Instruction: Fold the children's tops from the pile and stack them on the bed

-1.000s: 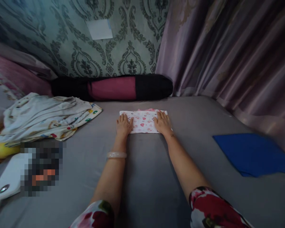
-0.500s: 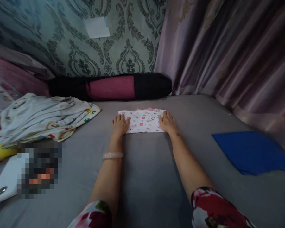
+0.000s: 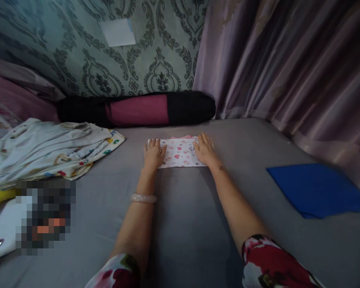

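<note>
A folded white cloth [image 3: 180,154] printed with pink hearts and small figures lies flat on the grey bed sheet [image 3: 186,224]. A strip of pink shows along its far edge. My left hand [image 3: 155,154] rests on the left end of the cloth, fingers stretched forward and thumb toward the middle. On the right end lies my right hand [image 3: 205,149], palm down with the fingers spread. Neither hand grips the fabric. A pale bangle [image 3: 143,198] circles my left forearm.
A crumpled printed blanket [image 3: 54,148] lies at the left, near a white object [image 3: 9,228] beside a blurred-out patch. A blue folded fabric piece [image 3: 315,190] is on the right. A black and pink long bag [image 3: 138,110] lies along the wall, beside the curtain [image 3: 243,60].
Both hands have shifted inward and farther over the ends of the cloth, the right one also slightly forward. The whole view has moved a little; the cloth stays folded flat.
</note>
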Available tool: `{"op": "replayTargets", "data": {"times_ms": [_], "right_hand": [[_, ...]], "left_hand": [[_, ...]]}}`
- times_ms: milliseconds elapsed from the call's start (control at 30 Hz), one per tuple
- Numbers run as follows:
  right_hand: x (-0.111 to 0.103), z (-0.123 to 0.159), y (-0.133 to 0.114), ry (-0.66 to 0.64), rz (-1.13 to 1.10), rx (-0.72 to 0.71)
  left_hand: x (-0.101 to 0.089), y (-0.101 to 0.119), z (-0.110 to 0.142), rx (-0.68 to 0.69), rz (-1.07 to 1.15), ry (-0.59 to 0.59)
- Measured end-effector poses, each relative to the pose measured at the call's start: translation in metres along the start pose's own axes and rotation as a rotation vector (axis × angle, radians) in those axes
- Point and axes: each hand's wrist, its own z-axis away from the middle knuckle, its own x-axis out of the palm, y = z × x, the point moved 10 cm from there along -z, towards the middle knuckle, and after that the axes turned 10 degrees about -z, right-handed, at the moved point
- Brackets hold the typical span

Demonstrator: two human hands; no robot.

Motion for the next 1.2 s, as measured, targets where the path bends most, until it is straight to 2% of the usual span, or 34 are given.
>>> {"op": "replayTargets", "data": {"times_ms": [167, 233, 667, 867, 1067, 1200], "right_hand": [[0.023, 0.006, 0.006, -0.080, 0.037, 0.032], [0.026, 0.007, 0.008, -0.087, 0.052, 0.038], [0.021, 0.006, 0.005, -0.094, 0.037, 0.061], [0.014, 0.005, -0.015, -0.038, 0.022, -0.004], [0.030, 0.011, -0.017, -0.084, 0.034, 0.005], [0.031, 0.011, -0.016, -0.086, 0.039, 0.011]], "left_hand": [[0.028, 0.000, 0.002, -0.023, -0.050, -0.169], [0.033, -0.001, 0.002, -0.026, -0.058, -0.193], [0.026, 0.000, 0.003, -0.037, -0.039, -0.203], [0.011, 0.016, 0.001, -0.010, -0.053, -0.089], [0.028, 0.022, 0.006, 0.026, -0.049, -0.144], [0.030, 0.020, 0.006, 0.020, -0.045, -0.149]]}}
